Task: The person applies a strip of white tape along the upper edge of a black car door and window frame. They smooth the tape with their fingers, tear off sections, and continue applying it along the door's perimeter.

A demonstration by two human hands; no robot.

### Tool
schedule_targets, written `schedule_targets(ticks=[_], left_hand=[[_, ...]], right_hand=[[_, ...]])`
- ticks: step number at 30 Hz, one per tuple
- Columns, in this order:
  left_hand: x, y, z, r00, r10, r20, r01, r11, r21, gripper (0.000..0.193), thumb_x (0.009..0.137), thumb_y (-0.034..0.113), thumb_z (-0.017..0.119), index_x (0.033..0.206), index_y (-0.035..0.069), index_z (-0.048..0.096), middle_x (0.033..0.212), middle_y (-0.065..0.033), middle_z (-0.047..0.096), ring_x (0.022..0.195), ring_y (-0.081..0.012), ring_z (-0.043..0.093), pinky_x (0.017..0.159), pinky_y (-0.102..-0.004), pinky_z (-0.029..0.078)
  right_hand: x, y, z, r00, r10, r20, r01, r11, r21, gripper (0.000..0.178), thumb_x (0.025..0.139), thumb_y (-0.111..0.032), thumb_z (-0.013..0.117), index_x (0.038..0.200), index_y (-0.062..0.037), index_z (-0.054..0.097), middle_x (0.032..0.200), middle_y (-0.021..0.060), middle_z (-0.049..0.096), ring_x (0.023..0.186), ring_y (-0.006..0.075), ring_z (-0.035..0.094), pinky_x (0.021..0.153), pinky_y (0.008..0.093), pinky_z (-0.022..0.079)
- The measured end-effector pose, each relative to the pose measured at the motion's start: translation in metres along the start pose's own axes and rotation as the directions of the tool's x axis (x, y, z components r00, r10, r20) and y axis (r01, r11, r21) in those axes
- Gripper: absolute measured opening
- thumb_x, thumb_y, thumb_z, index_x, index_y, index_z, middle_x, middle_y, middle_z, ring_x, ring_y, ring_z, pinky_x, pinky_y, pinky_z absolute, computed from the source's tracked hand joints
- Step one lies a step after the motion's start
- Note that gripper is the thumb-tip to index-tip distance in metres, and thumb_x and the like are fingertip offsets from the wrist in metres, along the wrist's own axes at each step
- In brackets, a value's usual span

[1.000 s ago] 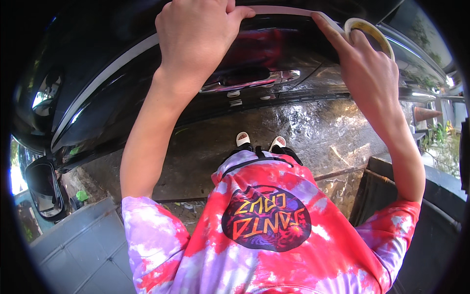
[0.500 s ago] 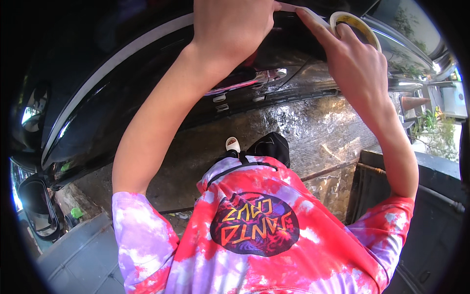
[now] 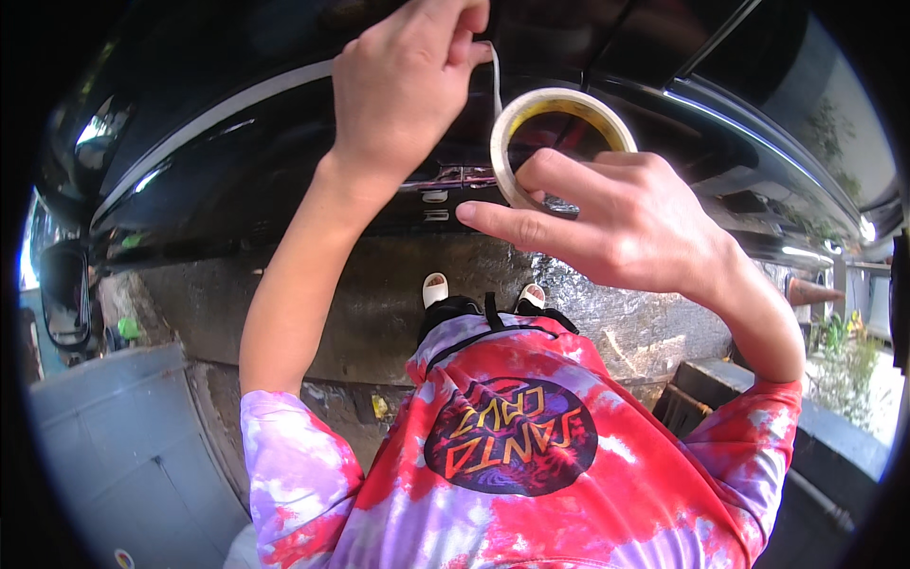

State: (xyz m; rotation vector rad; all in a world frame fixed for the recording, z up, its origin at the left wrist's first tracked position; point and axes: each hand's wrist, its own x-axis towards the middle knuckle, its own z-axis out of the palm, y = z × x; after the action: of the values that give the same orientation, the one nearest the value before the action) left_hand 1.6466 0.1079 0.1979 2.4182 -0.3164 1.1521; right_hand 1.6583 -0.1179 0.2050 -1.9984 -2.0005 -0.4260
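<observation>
"Left hand (image 3: 403,104)?"
"Fingers were curled, thumb against the thin, pale tape strip (image 3: 498,81); pinching could not be determined."
"Right hand (image 3: 621,223)?"
"Index extended; others held the ring-shaped tape roll (image 3: 559,97) before glossy black car panelling (image 3: 559,57)."

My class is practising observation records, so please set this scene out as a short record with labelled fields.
Left hand: thumb at the upper end of a narrow whitish tape strip; pinching or pressing unclear
Right hand: holds a cream-white, ring-shaped tape roll with yellow inner wall; one finger points left
Strip: runs from left thumb down to the roll
Vehicle: glossy black car body; long pale band along it, left of the left hand
Clothing: red, white and lilac tie-dyed shirt; white open-toed sandals
Right background: dull orange cone
</observation>
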Motion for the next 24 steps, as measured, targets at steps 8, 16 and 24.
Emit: schedule_targets(ticks=[8,16,24], left_hand=[[0.006,0.025,-0.001,0.987,-0.157,0.031,0.153,0.982,0.11,0.04,0.071,-0.006,0.083,0.092,0.008,0.052,0.066,-0.007,0.055,0.061,-0.0258,0.062,0.059,-0.0367,0.049],[0.007,0.021,0.004,0.992,-0.097,0.075,0.096,0.995,0.015,0.037,0.074,-0.009,0.078,0.094,0.008,0.052,0.066,-0.0066,0.053,0.06,-0.0254,0.061,0.059,-0.0355,0.048],[0.01,0.016,-0.001,0.99,-0.04,0.132,0.045,0.999,-0.031,0.035,0.074,-0.009,0.077,0.093,0.008,0.053,0.066,-0.005,0.053,0.059,-0.0218,0.06,0.056,-0.0342,0.046]], right_hand=[[-0.058,0.022,-0.023,0.932,0.359,0.052,-0.291,0.826,-0.482,0.067,0.088,-0.004,0.065,0.151,-0.0228,0.053,0.096,0.006,0.057,0.058,0.0188,0.066,0.047,0.0339,0.055],[-0.043,0.014,-0.012,0.851,0.525,0.002,-0.43,0.699,-0.572,0.062,0.09,-0.008,0.062,0.15,-0.0207,0.052,0.096,0.01,0.063,0.056,0.0203,0.068,0.049,0.0327,0.055],[-0.027,0.006,-0.003,0.738,0.668,-0.095,-0.63,0.632,-0.452,0.073,0.088,-0.002,0.061,0.154,-0.0315,0.048,0.09,0.0087,0.061,0.061,0.0313,0.067,0.055,0.0429,0.055]])
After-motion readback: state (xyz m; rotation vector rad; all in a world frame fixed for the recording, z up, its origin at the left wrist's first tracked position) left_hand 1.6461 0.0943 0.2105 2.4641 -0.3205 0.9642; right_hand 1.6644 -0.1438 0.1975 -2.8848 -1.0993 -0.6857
